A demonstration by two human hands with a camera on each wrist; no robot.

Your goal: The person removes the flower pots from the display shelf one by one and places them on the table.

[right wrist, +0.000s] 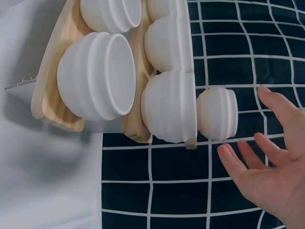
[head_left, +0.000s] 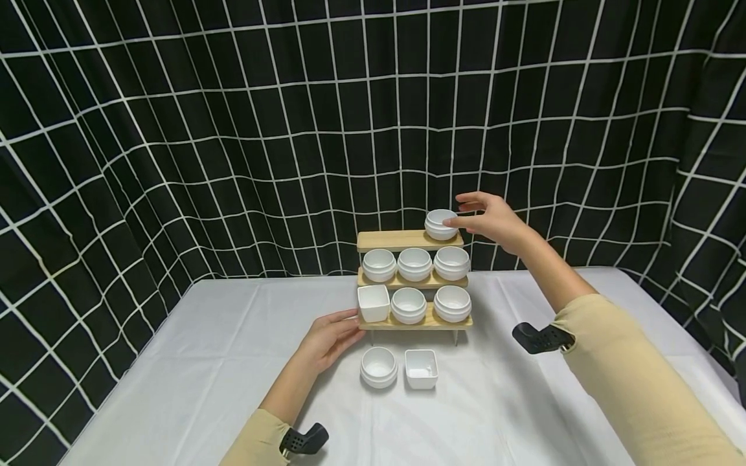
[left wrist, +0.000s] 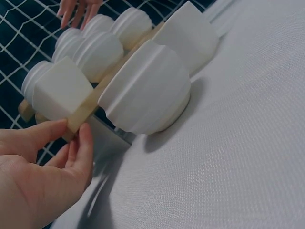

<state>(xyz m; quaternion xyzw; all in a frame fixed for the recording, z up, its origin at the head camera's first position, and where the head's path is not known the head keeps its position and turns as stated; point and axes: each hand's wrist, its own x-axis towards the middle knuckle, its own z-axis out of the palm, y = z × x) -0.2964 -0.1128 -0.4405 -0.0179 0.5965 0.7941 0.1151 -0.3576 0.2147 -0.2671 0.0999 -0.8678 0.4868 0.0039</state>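
A three-tier wooden shelf stand [head_left: 387, 241] holds white bowls. My left hand [head_left: 331, 336] pinches the left end of its lowest board [left wrist: 83, 109] between thumb and fingers. At the top board's right end sits a round white bowl [head_left: 437, 232]. Around that bowl, my right hand [head_left: 489, 219] spreads its thumb and fingers; the right wrist view shows a gap between them and the bowl [right wrist: 218, 114]. Three round bowls [head_left: 414, 265] line the middle board. The lowest one carries a square bowl [head_left: 373, 304] and two round bowls [head_left: 408, 306].
On the white tablecloth [head_left: 233, 349], in front of the stand, are a round bowl [head_left: 379, 367] and a square bowl [head_left: 421, 369]. Behind the table hangs a black curtain [head_left: 291, 162] with a white grid. Black wrist mounts [head_left: 542, 338] sit on both sleeves.
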